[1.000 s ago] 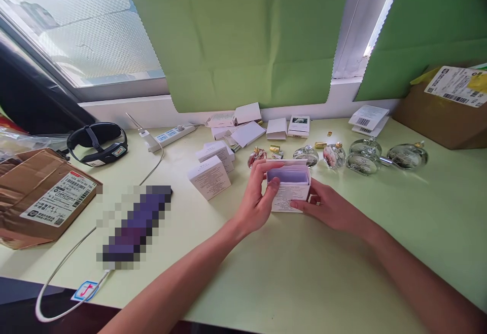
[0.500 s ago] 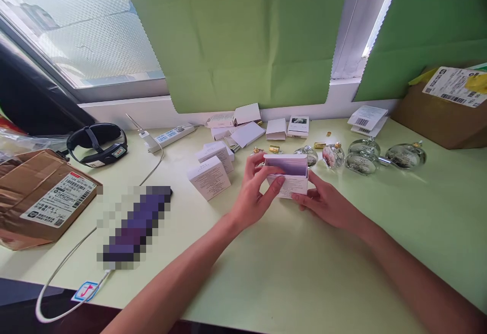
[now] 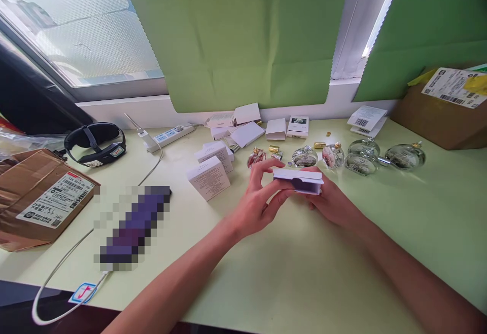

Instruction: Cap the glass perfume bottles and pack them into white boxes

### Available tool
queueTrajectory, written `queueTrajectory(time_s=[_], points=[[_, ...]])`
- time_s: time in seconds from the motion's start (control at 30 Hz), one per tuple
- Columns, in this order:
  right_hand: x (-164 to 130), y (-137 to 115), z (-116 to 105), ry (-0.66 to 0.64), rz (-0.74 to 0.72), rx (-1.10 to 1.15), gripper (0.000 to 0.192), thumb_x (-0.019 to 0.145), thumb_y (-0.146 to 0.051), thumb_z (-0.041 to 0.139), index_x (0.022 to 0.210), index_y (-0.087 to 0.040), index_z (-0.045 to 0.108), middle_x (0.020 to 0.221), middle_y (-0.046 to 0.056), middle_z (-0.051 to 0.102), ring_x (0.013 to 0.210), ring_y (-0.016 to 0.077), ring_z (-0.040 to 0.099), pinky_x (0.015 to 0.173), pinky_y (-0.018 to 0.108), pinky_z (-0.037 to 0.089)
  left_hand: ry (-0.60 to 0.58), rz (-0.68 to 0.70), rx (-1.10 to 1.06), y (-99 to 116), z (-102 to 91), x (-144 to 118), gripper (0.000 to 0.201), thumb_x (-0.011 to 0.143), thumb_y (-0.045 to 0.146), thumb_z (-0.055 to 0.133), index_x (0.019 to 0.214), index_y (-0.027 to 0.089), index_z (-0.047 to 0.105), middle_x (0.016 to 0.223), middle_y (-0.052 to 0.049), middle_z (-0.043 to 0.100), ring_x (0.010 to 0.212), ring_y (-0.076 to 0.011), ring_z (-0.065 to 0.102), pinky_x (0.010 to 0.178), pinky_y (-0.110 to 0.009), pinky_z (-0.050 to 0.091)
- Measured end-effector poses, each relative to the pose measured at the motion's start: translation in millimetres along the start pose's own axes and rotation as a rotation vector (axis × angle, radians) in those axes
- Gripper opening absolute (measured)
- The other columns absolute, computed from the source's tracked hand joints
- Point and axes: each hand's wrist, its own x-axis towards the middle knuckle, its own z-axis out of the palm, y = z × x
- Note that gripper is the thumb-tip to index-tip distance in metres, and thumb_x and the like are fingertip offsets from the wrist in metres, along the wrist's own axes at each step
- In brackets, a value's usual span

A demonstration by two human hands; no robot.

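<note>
A small white carton [image 3: 299, 174] is up off the table in front of me, turned so that its partly open end with a dark gap faces me. Around its right side and underside, my right hand [image 3: 337, 199] is closed. My left hand [image 3: 258, 205] pinches at the left end, its fingers along the opening and flap. Whatever lies inside the carton is hidden. Just beyond my hands lie perfume bottles, among them a round clear bottle [image 3: 304, 157] and a reddish one [image 3: 256, 157]. Two upright printed cartons [image 3: 209, 179] stand to the left.
Several clear bottles [image 3: 361, 162] sit at the right, with gold caps [image 3: 274, 149] nearby. Flat and folded white boxes [image 3: 247, 134] lie along the wall. A blurred phone [image 3: 137, 227], headset [image 3: 95, 144], power strip [image 3: 171, 136] and brown parcels [image 3: 49, 197] surround the work area.
The carton has tipped and shifted slightly right, and its wide-open top is now mostly covered by the flap. Both hands moved with it, uncovering the reddish bottle behind.
</note>
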Motion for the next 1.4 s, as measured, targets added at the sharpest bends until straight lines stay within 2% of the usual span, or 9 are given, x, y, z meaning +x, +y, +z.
queueTrajectory(time_s=[0.23, 0.4, 0.57, 0.8, 0.9, 0.97, 1.03, 1.13, 1.4], points=[[0, -1, 1, 0.001, 0.027, -0.003, 0.026, 0.090, -0.033, 0.061, 0.112, -0.029, 0.047, 0.107, 0.003, 0.061, 0.083, 0.0190, 0.060, 0.052, 0.027, 0.050, -0.026, -0.011, 0.047, 1, -0.3, -1, 0.015, 0.098, 0.019, 0.054, 0.110, 0.022, 0.062, 0.130, -0.014, 0.047, 0.128, -0.0257, 0.047, 0.108, -0.049, 0.045], [0, 0, 3, -0.002, -0.017, -0.006, 0.024, 0.091, -0.032, 0.059, 0.112, -0.029, 0.048, 0.110, 0.003, 0.060, 0.085, 0.0188, 0.059, 0.053, 0.027, 0.050, -0.019, -0.045, 0.058, 0, 2.3, -2, 0.013, 0.098, 0.018, 0.054, 0.108, 0.021, 0.062, 0.130, -0.013, 0.046, 0.123, -0.0242, 0.048, 0.108, -0.047, 0.044], [0, 1, 4, 0.007, 0.008, 0.004, 0.025, 0.091, -0.036, 0.059, 0.112, -0.029, 0.047, 0.107, 0.004, 0.062, 0.086, 0.0206, 0.060, 0.052, 0.028, 0.050, -0.008, -0.054, 0.081, 0, 3.0, -3, 0.013, 0.098, 0.018, 0.055, 0.107, 0.021, 0.063, 0.130, -0.012, 0.047, 0.123, -0.0241, 0.047, 0.107, -0.047, 0.044], [-3, -3, 1, 0.005, -0.074, -0.069, 0.026, 0.089, -0.024, 0.054, 0.114, -0.029, 0.049, 0.123, 0.007, 0.058, 0.090, 0.0217, 0.060, 0.059, 0.032, 0.054, -0.048, -0.048, 0.131, 3, -0.2, 0, 0.013, 0.095, 0.017, 0.057, 0.104, 0.022, 0.065, 0.132, -0.013, 0.047, 0.128, -0.0267, 0.043, 0.108, -0.050, 0.043], [-3, -2, 1, 0.014, -0.106, -0.114, 0.029, 0.087, -0.022, 0.053, 0.115, -0.028, 0.051, 0.124, 0.006, 0.058, 0.087, 0.0211, 0.060, 0.061, 0.033, 0.052, -0.068, -0.048, 0.149, 4, 0.6, -1, 0.014, 0.094, 0.016, 0.057, 0.101, 0.022, 0.067, 0.133, -0.012, 0.048, 0.127, -0.0276, 0.043, 0.107, -0.051, 0.043], [-3, -2, 2, 0.004, -0.108, -0.114, 0.027, 0.089, -0.025, 0.054, 0.115, -0.028, 0.051, 0.123, 0.006, 0.060, 0.089, 0.0220, 0.061, 0.063, 0.033, 0.052, -0.056, -0.056, 0.167, 4, 1.2, -2, 0.015, 0.093, 0.017, 0.056, 0.102, 0.023, 0.067, 0.133, -0.012, 0.048, 0.127, -0.0285, 0.043, 0.106, -0.052, 0.044], [-3, -3, 3, -0.002, -0.085, -0.099, 0.027, 0.091, -0.033, 0.057, 0.117, -0.028, 0.052, 0.123, 0.006, 0.062, 0.094, 0.0241, 0.064, 0.067, 0.035, 0.054, 0.006, -0.052, 0.190, 4, 1.5, -2, 0.014, 0.093, 0.020, 0.058, 0.104, 0.023, 0.067, 0.133, -0.013, 0.047, 0.128, -0.0292, 0.044, 0.106, -0.052, 0.044], [-2, -4, 4, -0.002, -0.035, -0.115, 0.038, 0.091, -0.048, 0.059, 0.123, -0.028, 0.054, 0.125, 0.007, 0.063, 0.097, 0.0269, 0.066, 0.074, 0.039, 0.055, 0.092, -0.013, 0.206, 1, 1.7, -3, 0.013, 0.092, 0.021, 0.065, 0.103, 0.025, 0.069, 0.132, -0.011, 0.046, 0.129, -0.0289, 0.043, 0.109, -0.051, 0.043], [-1, -3, 7, -0.008, -0.004, -0.204, 0.047, 0.090, -0.058, 0.059, 0.124, -0.025, 0.056, 0.103, 0.004, 0.066, 0.071, 0.0193, 0.057, 0.072, 0.039, 0.051, 0.093, -0.019, 0.246, -11, 4.7, -5, 0.009, 0.092, 0.025, 0.066, 0.099, 0.026, 0.072, 0.135, -0.009, 0.047, 0.132, -0.0298, 0.042, 0.108, -0.052, 0.045]])
